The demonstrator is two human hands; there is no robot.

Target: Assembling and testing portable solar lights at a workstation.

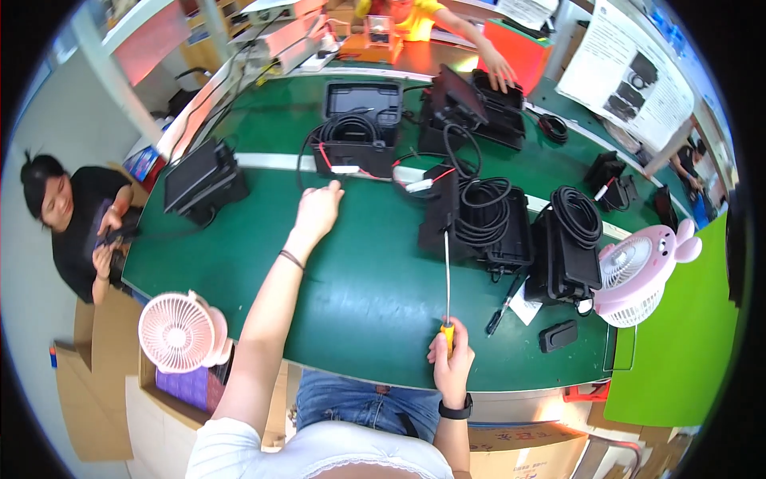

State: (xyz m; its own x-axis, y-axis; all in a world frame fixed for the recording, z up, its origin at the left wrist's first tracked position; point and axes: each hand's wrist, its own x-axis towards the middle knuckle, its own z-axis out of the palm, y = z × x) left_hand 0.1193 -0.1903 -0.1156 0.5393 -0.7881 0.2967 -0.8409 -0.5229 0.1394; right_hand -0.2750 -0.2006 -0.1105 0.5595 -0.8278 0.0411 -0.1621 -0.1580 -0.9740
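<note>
My right hand (pixel 452 363) is closed round the yellow handle of a long screwdriver (pixel 448 279). Its shaft points away from me, and the tip reaches the edge of an upright black panel (pixel 440 209). Beside that panel, a coiled black cable (pixel 485 214) rests on an open black case (pixel 511 243). My left hand (pixel 319 209) is stretched forward with its fingers curled in, just short of another open black case (pixel 363 100). A coiled cable (pixel 351 128) with a white tag lies in that case, and one loop hangs close to my fingers. What they grip, if anything, is hidden.
A closed black case (pixel 206 182) stands at the left; a cable-topped case (pixel 562 259) and pink fan (pixel 630 275) at the right. A pen (pixel 501 311) and small black box (pixel 558 336) lie nearer. Across the green table (pixel 359 295), a co-worker's hand (pixel 499 68) reaches into a case.
</note>
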